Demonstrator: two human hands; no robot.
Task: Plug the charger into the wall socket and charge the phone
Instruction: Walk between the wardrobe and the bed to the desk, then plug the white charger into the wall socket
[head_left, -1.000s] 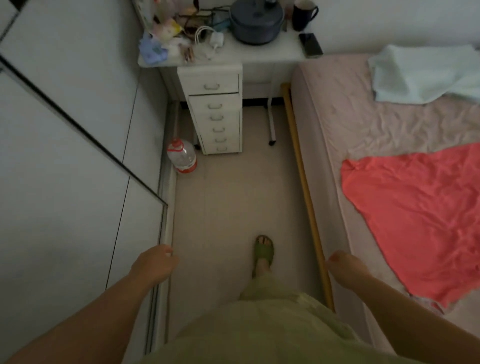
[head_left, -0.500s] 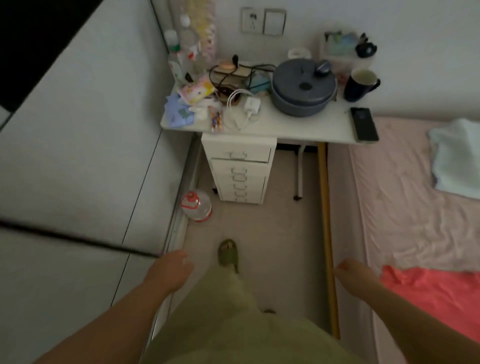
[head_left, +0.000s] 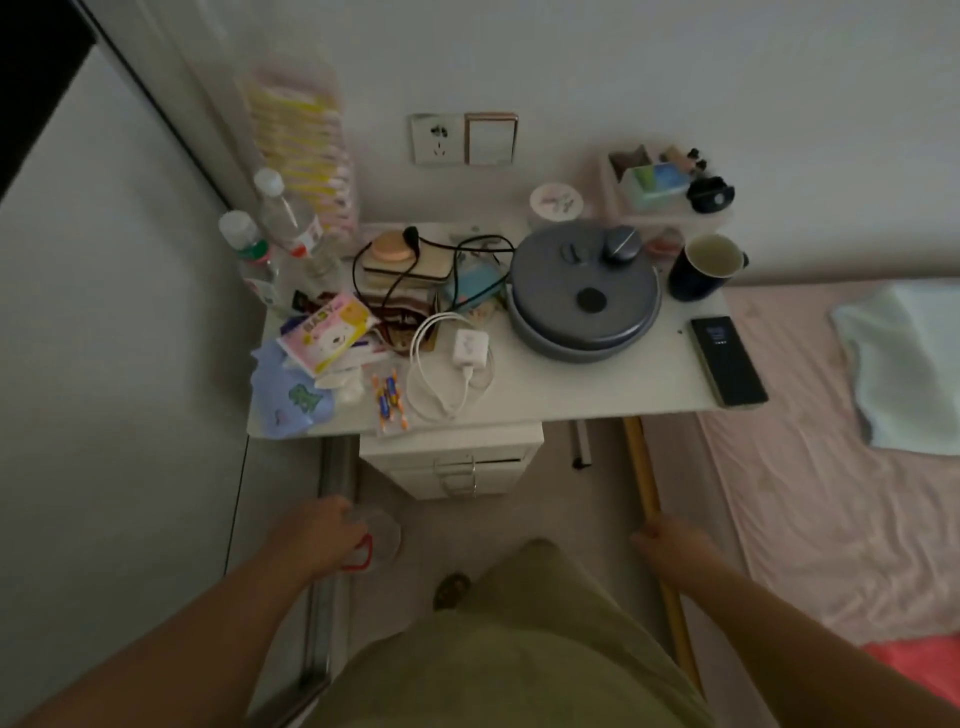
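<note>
A white charger with its coiled white cable lies near the front of the small white desk. At the desk's right edge a black phone lies flat. The wall socket sits on the wall above the desk, beside a light switch. Low in the view, my left hand hangs with curled fingers and nothing in it, over a plastic bottle on the floor. My right hand hangs loosely curled and empty by the bed's edge. Both hands are well short of the desk.
The desk also carries a grey round pot, a dark mug, water bottles, tissue packs and black cords. A drawer unit stands beneath. A wardrobe door is on the left, the bed on the right.
I have walked up to the desk; it and the socket now fill the upper view. Both hands stayed low at my sides, empty.
</note>
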